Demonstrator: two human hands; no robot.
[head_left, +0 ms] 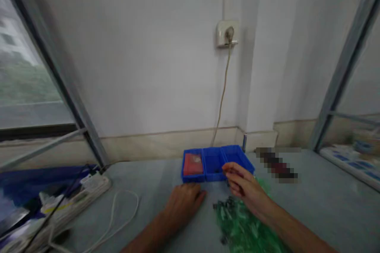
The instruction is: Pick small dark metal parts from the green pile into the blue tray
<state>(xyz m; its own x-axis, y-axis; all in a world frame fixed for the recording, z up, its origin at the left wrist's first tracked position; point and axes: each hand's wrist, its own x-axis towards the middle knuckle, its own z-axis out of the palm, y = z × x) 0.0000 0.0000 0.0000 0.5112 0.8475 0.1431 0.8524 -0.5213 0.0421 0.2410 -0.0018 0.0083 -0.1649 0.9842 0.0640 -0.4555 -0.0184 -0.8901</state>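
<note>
Three blue boxes (213, 162) sit side by side on the far part of your gray table (157, 182), and a red thing (192, 165) lies in the left one. Your right hand (245, 184) is by the near edge of the right two boxes, its thumb and fingertips close together, but I can't tell if they pinch something small. Your left hand (185, 199) lies palm down, just on the near side of the left box; its fingertips are hidden, so I can't tell how wide they are. Near you, on the right, your right arm covers part of a green bag (246, 225), with small dark bits (228, 203) at its far left edge
</note>
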